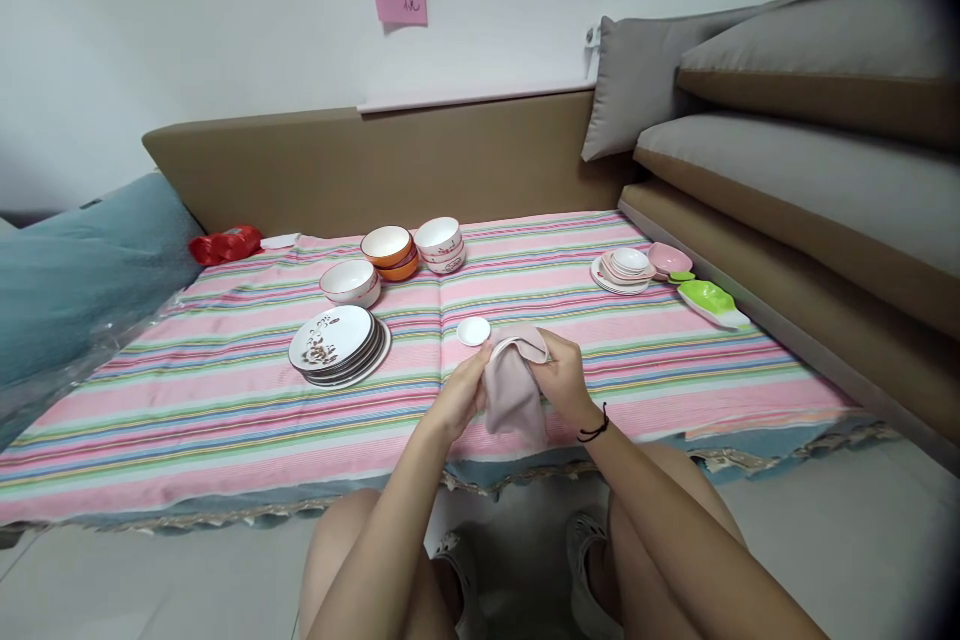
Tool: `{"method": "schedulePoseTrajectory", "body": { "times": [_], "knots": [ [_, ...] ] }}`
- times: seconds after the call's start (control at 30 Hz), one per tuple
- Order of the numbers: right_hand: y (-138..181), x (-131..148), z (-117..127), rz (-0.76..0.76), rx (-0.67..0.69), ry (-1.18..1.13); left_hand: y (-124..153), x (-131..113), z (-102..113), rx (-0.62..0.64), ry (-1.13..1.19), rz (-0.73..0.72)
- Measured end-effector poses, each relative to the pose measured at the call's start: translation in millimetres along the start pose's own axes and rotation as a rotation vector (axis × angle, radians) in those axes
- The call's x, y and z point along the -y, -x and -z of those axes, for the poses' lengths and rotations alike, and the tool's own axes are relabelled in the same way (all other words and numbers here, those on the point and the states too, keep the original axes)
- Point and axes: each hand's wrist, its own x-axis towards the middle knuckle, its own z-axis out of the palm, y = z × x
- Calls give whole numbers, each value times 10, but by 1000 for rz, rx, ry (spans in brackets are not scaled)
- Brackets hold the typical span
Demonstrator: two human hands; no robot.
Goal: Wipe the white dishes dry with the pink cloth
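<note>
Between my two hands hangs a greyish-pink cloth [515, 392], draped and partly folded over. My left hand [463, 392] grips its left side, fingers closed. On the right side, my right hand [564, 375] is closed on the cloth's upper edge. Whether something lies inside the cloth is hidden. Just beyond my left hand, a small white dish [473, 331] rests on the striped cloth cover [420, 390]. To the left stands a stack of plates [334, 340], the top one with a brown floral pattern.
Behind the plates are white bowls [349, 280], orange bowls [387, 248] and another white bowl stack [440, 240]. At right sit small stacked dishes [624, 267], a pink dish [670, 259] and a green dish [707, 298]. Stacked cushions [810, 155] border the right; a red bag [227, 245] lies far left.
</note>
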Motion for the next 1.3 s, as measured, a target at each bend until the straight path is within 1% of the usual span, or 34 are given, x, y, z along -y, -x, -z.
{"method": "schedulePoseTrajectory", "body": {
  "times": [0.07, 0.13, 0.2, 0.27, 0.37, 0.43, 0.53, 0.63, 0.7, 0.77, 0.87, 0.93, 0.97, 1.03, 1.17, 1.23, 1.3],
  "knots": [
    [2, 27, 6, 20, -15, -35, 10, 0, -12, 53, 87, 36],
    [5, 33, 14, 43, -17, -41, 13, -1, -10, 58, 134, 44],
    [8, 19, 20, 70, -30, -22, 5, 6, 1, 52, 162, 31],
    [10, -1, 25, 131, -35, -10, -11, 22, 17, 45, 164, -12],
    [5, -6, 34, 274, 16, 16, -41, 54, 38, 52, 126, -81],
    [-3, 5, 40, 353, 60, 46, -56, 72, 46, 73, 107, -96],
    [-13, 2, 37, 391, 99, 87, -58, 74, 46, 87, 87, -95],
    [-11, -42, 12, 326, 138, 121, -36, 31, 38, 70, 20, -76],
    [-4, -76, -11, 225, 141, 130, -15, -14, 32, 20, -58, -100],
    [3, -97, -30, 92, 117, 103, 0, -56, 32, -54, -120, -179],
    [4, -93, -41, -111, 123, -34, -2, -84, 47, -143, -178, -319],
    [-3, -78, -35, -182, 157, -148, -20, -75, 65, -167, -212, -381],
    [-8, -70, -30, -187, 167, -187, -30, -65, 74, -168, -227, -405],
    [-19, -55, -21, -148, 187, -220, -45, -44, 90, -158, -268, -464],
    [-37, -7, -23, -46, 260, -241, -20, -34, 97, -128, -463, -598],
    [-37, 23, -41, -66, 260, -265, 16, -45, 92, -132, -565, -639],
    [-30, 44, -67, -151, 195, -289, 52, -52, 88, -162, -659, -667]
  ]
}}
